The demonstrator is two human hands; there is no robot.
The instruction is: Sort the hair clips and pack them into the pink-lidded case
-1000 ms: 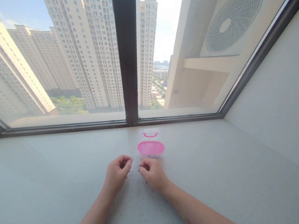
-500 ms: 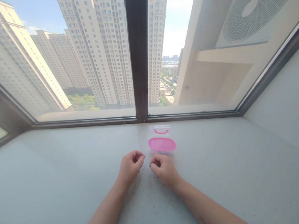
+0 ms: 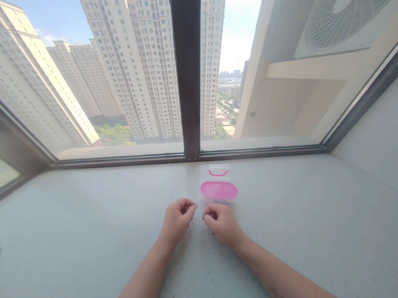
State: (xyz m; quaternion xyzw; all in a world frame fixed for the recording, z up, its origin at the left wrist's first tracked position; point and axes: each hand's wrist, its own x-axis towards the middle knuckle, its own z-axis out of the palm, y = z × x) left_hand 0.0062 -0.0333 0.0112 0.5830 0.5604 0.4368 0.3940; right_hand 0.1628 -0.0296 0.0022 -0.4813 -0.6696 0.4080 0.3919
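Observation:
My left hand (image 3: 177, 220) is closed in a pinch over the sill. A small thin metal ring (image 3: 196, 204) sticks out past its thumb and forefinger. Facing it from the other side, my right hand (image 3: 223, 224) pinches a small dark metal piece (image 3: 203, 217), perhaps also a ring; most of it is hidden by the fingers. A narrow gap separates the two hands, and the two small pieces do not touch. Just behind my right hand stands a clear plastic box with a pink oval panel (image 3: 219, 190) and a pink handle (image 3: 218, 173).
A pale speckled window sill (image 3: 89, 240) spreads under both arms. At its back runs the dark window frame (image 3: 124, 162) with a thick upright bar (image 3: 189, 76). A white wall (image 3: 384, 143) borders the right. Outside are tall buildings and an air-conditioner unit (image 3: 346, 11).
The whole view has shifted slightly, so everything sits a little further right. Both hands keep their pinches and nearly the same places beside the box.

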